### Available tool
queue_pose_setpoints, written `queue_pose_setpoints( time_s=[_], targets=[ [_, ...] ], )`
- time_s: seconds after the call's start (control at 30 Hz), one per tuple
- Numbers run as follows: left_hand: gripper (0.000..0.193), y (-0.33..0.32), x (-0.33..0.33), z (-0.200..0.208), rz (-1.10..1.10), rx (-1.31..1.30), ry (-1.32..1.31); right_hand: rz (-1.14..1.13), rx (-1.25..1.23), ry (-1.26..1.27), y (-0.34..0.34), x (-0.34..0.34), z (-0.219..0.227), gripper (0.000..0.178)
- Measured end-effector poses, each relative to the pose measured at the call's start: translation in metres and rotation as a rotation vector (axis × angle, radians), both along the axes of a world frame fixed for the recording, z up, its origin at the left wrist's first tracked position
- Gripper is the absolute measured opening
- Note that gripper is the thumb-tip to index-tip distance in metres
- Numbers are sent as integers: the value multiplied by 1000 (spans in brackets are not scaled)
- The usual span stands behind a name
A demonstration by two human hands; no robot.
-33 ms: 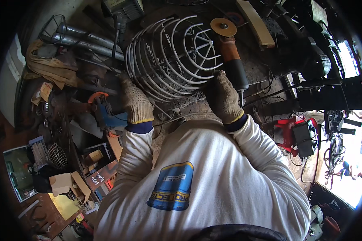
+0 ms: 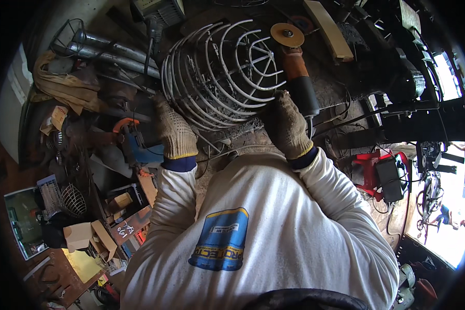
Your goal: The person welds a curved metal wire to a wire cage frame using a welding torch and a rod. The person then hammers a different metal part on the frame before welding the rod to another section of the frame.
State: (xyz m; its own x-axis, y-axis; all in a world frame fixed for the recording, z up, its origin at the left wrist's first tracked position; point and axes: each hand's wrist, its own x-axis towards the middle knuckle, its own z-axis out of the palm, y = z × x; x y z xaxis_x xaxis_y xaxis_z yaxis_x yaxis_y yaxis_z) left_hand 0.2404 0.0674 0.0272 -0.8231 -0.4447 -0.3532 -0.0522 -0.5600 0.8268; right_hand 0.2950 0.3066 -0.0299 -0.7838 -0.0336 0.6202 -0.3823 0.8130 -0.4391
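A ribbed metal cage is seen at the frame's upper centre, an angle grinder just right of it. Near its lower edge, whether anything is grasped by the gloved right hand or left hand cannot be told.

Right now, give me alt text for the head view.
A person's gloved left hand and right hand are at the near side of a rounded metal-rod cage; an angle grinder with a tan disc lies to its right.

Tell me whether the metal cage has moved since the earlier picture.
No: the metal cage sits in the same place, its right side just left of the angle grinder as before.
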Motion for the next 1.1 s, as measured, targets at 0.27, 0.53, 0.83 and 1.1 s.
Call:
queue_pose_setpoints(
  time_s=[0.27,0.53,0.83,1.1],
  targets=[
    [63,-6,-2,-10,-14,39,66,73,-142,-17,-3,0,-8,49],
    [64,21,3,24,106,-77,-109,-22,-18,58,-10,0,2,46],
    [65,17,1,12,14,-125,-192,451,-1645,-713,-14,-8,-1,40],
    [60,11,1,-4,-48,-27,-69,391,-1417,-690,-14,-12,-3,37]
  ],
)
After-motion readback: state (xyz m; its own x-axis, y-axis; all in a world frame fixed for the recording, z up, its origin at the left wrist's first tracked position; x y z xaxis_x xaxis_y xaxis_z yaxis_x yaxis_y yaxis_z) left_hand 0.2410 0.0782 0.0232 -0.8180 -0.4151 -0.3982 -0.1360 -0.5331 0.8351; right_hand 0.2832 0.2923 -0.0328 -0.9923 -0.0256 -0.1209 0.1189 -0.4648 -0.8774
